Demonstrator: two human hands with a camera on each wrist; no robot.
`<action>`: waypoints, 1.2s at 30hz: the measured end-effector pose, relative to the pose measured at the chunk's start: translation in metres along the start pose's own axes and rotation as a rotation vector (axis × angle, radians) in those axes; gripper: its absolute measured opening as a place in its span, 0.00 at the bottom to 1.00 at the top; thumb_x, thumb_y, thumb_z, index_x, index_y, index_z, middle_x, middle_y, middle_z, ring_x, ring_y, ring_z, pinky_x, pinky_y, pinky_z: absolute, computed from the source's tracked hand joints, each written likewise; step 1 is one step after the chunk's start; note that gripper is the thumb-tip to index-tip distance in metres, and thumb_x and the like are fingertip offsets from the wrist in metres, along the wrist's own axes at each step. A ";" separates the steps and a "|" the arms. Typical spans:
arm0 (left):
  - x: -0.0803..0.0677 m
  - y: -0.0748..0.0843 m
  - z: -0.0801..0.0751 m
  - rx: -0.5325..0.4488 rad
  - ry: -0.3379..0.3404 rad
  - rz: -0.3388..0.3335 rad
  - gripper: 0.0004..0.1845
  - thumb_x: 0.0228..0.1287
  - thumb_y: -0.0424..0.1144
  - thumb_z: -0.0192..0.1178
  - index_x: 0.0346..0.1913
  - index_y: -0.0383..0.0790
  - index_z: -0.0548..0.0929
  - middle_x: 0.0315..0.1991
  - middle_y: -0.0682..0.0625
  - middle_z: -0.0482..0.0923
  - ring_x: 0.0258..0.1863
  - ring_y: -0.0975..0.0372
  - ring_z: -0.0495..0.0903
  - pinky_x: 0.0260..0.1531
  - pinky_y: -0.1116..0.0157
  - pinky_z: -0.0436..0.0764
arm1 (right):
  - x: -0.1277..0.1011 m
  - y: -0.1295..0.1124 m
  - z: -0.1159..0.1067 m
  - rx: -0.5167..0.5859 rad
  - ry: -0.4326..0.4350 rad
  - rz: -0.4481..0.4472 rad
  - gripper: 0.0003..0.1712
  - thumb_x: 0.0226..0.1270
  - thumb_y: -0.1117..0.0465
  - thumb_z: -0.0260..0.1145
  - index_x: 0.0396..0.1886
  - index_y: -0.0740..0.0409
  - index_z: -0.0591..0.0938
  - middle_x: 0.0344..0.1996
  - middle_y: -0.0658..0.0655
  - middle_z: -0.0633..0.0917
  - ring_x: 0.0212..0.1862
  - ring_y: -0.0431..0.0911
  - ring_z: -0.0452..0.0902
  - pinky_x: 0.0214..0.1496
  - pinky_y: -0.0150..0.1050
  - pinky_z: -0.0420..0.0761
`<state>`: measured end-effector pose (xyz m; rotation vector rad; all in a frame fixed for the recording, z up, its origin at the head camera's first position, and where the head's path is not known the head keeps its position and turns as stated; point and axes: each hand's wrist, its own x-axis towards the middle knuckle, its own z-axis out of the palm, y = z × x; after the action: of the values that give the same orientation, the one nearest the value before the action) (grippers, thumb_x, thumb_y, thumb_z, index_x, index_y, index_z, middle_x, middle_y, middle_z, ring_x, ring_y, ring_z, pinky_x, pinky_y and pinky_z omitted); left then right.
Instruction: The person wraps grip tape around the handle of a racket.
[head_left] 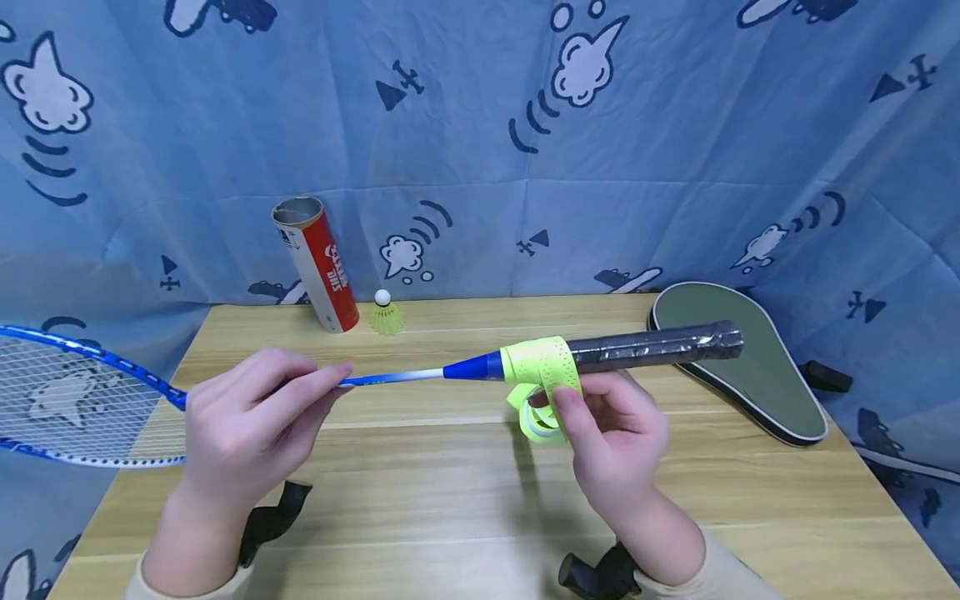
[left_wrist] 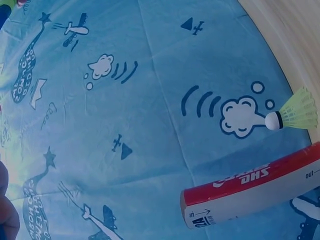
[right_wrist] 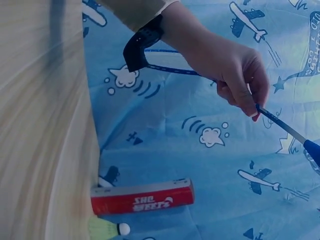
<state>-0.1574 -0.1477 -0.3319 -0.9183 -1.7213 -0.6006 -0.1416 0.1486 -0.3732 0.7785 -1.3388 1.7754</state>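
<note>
Left grip (head_left: 251, 417) pinching, knuckles upward; right grip (head_left: 618, 433) pinching, fingers (head_left: 618, 390) curled; both forearms (head_left: 197, 537) angled inward.

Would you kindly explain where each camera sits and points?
Head: on the head, looking forward-down at the racket, left hand and right hand.
Left wrist: on that wrist, facing curtain and tube; some fingers show.
Right wrist: on that wrist, facing left hand and sleeve; right hand unseen.
Both wrist views share tube, shuttlecock, curtain.
</note>
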 end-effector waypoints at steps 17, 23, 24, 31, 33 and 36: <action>-0.001 0.005 0.004 0.102 0.063 -0.114 0.19 0.73 0.49 0.64 0.34 0.37 0.94 0.26 0.42 0.82 0.23 0.50 0.73 0.23 0.59 0.69 | 0.001 0.000 0.003 0.008 -0.014 0.036 0.12 0.68 0.75 0.68 0.38 0.86 0.77 0.36 0.59 0.89 0.30 0.43 0.88 0.34 0.34 0.87; 0.001 0.004 0.005 0.080 0.080 -0.095 0.18 0.74 0.47 0.64 0.33 0.36 0.93 0.25 0.43 0.80 0.20 0.52 0.71 0.19 0.61 0.67 | 0.002 0.002 0.003 0.039 -0.030 0.004 0.12 0.69 0.73 0.68 0.38 0.85 0.79 0.37 0.59 0.90 0.32 0.44 0.90 0.35 0.34 0.88; 0.001 0.004 0.004 0.085 0.087 -0.091 0.18 0.74 0.47 0.64 0.33 0.36 0.93 0.24 0.43 0.80 0.19 0.52 0.70 0.18 0.61 0.67 | 0.002 0.002 0.003 0.050 -0.041 0.001 0.12 0.69 0.73 0.68 0.39 0.84 0.79 0.37 0.59 0.90 0.32 0.44 0.90 0.35 0.34 0.88; 0.005 0.003 0.003 0.111 0.138 -0.075 0.17 0.73 0.42 0.64 0.30 0.35 0.92 0.23 0.43 0.80 0.16 0.52 0.68 0.15 0.60 0.64 | 0.001 0.001 0.004 0.066 -0.145 0.056 0.10 0.73 0.73 0.64 0.43 0.82 0.78 0.41 0.57 0.88 0.35 0.45 0.89 0.39 0.36 0.88; 0.006 0.002 0.003 0.101 0.155 -0.058 0.17 0.73 0.43 0.65 0.30 0.35 0.92 0.22 0.43 0.80 0.15 0.52 0.67 0.14 0.61 0.63 | 0.002 0.000 0.004 0.057 -0.149 0.070 0.10 0.73 0.73 0.63 0.41 0.83 0.77 0.40 0.56 0.88 0.35 0.45 0.89 0.39 0.36 0.88; 0.007 0.001 0.003 0.090 0.174 -0.021 0.18 0.72 0.44 0.66 0.29 0.34 0.92 0.20 0.44 0.79 0.13 0.53 0.67 0.12 0.62 0.63 | 0.002 0.000 0.003 0.042 -0.110 0.080 0.10 0.71 0.75 0.64 0.37 0.85 0.77 0.39 0.56 0.89 0.34 0.45 0.89 0.38 0.36 0.88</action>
<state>-0.1598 -0.1428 -0.3261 -0.7629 -1.5900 -0.5951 -0.1427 0.1456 -0.3710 0.8673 -1.4265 1.8513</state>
